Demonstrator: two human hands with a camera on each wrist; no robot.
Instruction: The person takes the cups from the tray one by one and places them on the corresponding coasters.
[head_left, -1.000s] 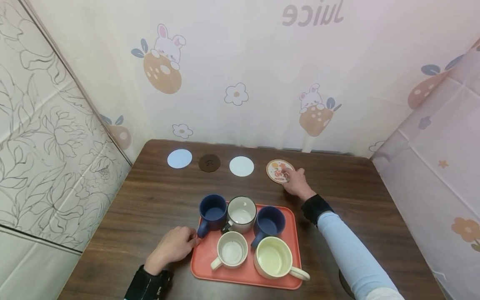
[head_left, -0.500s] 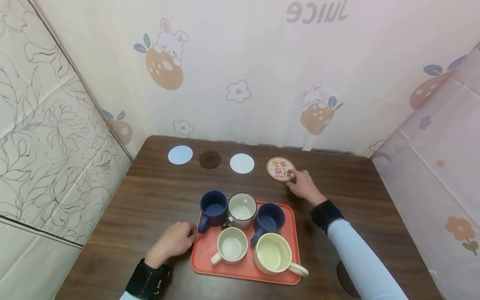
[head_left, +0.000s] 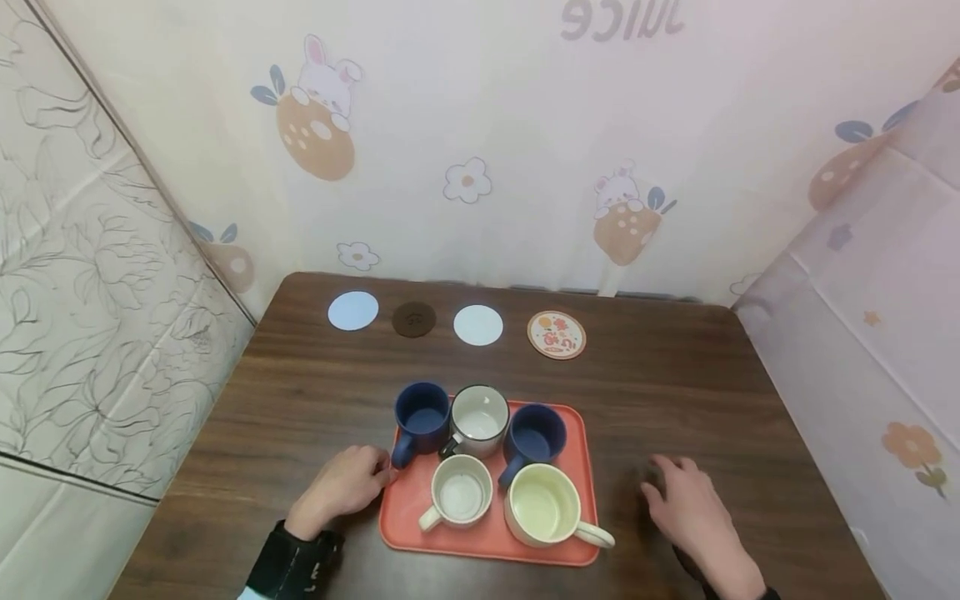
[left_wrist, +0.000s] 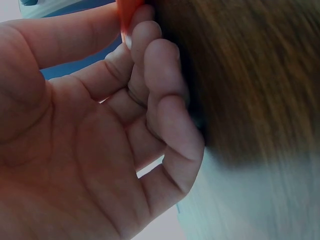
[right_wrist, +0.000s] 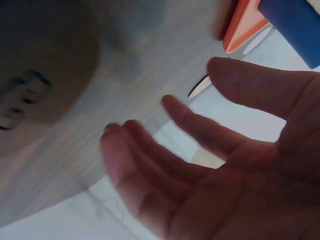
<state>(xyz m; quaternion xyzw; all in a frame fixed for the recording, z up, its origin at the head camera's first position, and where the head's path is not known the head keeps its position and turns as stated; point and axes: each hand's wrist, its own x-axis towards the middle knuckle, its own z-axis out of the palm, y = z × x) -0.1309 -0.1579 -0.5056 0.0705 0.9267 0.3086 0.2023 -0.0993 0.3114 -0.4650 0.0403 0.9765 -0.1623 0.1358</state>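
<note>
My left hand (head_left: 345, 483) pinches the left rim of a coral-red tray (head_left: 491, 542) between thumb and fingers. In the left wrist view the tray's orange edge (left_wrist: 127, 15) sits at those fingertips. The tray bears several mugs: two dark blue mugs (head_left: 422, 417), a white mug with a dark rim (head_left: 480, 419), a small cream mug (head_left: 461, 492) and a large pale yellow mug (head_left: 543, 504). To the tray's right, my right hand (head_left: 693, 512) holds nothing, its fingers relaxed. Beside it in the right wrist view lies a dark round coaster (right_wrist: 45, 65), mostly hidden by the wrist in the head view.
Along the back of the brown wooden table (head_left: 300, 392) lie a pale blue coaster (head_left: 352, 310), a dark brown coaster (head_left: 414, 319), a white coaster (head_left: 478, 325) and a patterned coaster (head_left: 557, 335). Printed curtains (head_left: 465, 233) hang behind and at both sides.
My right hand has left the patterned coaster and drawn back toward me, to the tray's right. The coaster stays in the back row. My left hand still grips the tray.
</note>
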